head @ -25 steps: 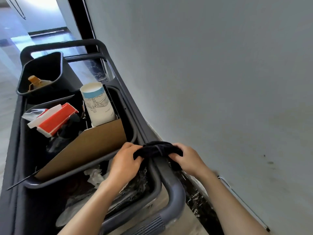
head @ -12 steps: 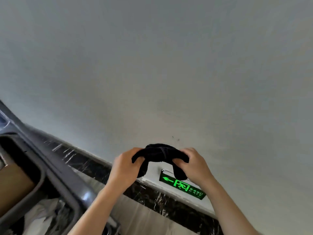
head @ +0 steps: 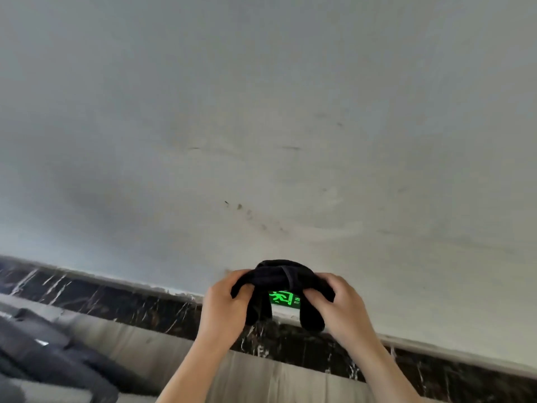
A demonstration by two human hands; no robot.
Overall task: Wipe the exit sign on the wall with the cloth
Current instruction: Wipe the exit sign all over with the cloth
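Both hands up in front of the wall point(head: 261, 112), holding one dark cloth point(head: 280, 279) between them. Left hand point(head: 225, 309) grips the cloth's left end, fingers point(head: 247, 289) curled in and pressed on the fabric, thumb side toward the wall. Right hand point(head: 338, 305) grips the right end, fingers curled shut around the bunched fabric. Cloth arches between the two hands, stretched into a hump; two loose ends hang down, one by each hand, at about 6 o'clock from the hump.

Exit sign point(head: 283, 298) is low on the wall, glowing green, running-figure pictogram visible, seen through the gap under the cloth arch. Both its ends are hidden behind the hanging cloth ends and the hands. Cannot tell whether the cloth touches the sign; it looks held in front of it.

Dark marble skirting point(head: 116, 301) runs along the wall base, from 9 o'clock down toward 4 o'clock. Pale floor point(head: 261, 373) below it. Dark grey cart edge point(head: 43, 353) at 8 o'clock, blurred. Small scuff marks point(head: 247, 212) on the wall at 12 o'clock from the cloth.
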